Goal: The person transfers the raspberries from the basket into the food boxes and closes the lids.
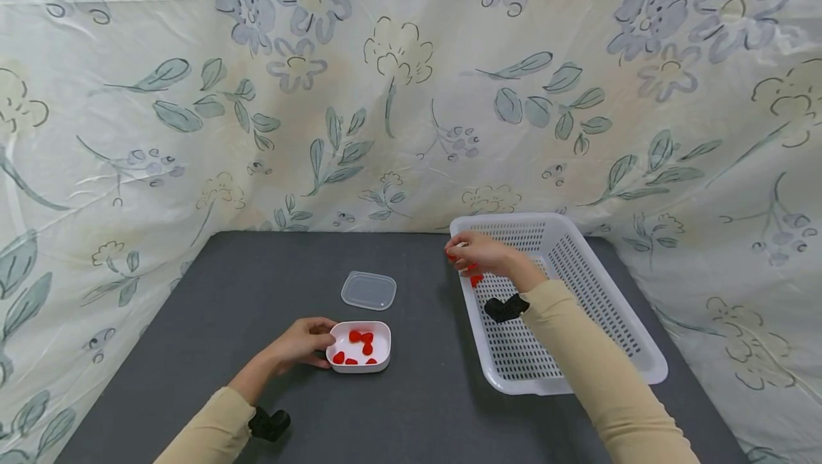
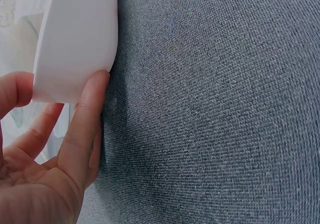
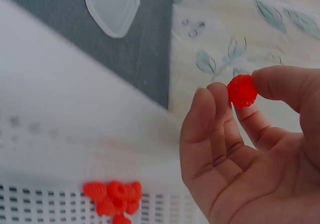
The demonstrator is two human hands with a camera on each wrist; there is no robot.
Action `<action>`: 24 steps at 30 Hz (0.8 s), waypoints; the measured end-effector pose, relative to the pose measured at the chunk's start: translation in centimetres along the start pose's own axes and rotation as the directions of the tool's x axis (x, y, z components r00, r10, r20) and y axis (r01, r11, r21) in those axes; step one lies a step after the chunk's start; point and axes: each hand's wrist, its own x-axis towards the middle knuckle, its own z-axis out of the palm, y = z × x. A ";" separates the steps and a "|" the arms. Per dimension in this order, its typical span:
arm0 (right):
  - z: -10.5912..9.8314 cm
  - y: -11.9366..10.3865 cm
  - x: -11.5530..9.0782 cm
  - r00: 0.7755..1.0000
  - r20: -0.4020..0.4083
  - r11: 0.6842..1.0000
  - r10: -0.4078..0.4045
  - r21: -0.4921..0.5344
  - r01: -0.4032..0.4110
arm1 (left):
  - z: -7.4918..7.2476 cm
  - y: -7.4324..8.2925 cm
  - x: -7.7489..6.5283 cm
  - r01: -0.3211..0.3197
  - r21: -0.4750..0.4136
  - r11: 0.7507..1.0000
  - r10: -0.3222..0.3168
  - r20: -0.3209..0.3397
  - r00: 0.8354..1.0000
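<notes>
My left hand [image 1: 300,344] grips the left end of a small white box [image 1: 357,369], thumb at its rim and fingers along its side. Several red raspberries [image 1: 355,336] lie scattered inside this box. Over the far left edge of a white slotted basket [image 1: 514,219], my right hand [image 1: 484,253] pinches one raspberry [image 3: 242,91] between thumb and fingertips. A cluster of raspberries [image 3: 117,196] sits in the basket below that hand, partly hidden by it in the head view.
Behind the box, a translucent lid [image 1: 369,290] lies flat on the dark grey table [image 1: 257,278]. A flowered cloth [image 1: 411,93] hangs along the back and sides. Black wrist mounts [image 1: 270,425] show at both sleeves.
</notes>
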 end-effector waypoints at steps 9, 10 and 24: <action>3.0 -1.2 0.8 0.999 0.041 0.999 0.015 -0.051 -0.013 | -0.2 0.0 -0.1 -0.012 0.011 1.000 0.012 0.030 0.999; 3.3 -1.3 0.9 0.999 0.044 0.998 0.014 -0.054 -0.012 | -0.2 0.0 -0.1 -0.013 0.012 1.000 0.013 0.033 0.999; 8.0 -2.6 1.8 0.990 0.137 0.995 -0.029 -0.093 0.042 | -0.1 0.1 0.1 -0.004 -0.004 1.000 0.004 0.010 1.000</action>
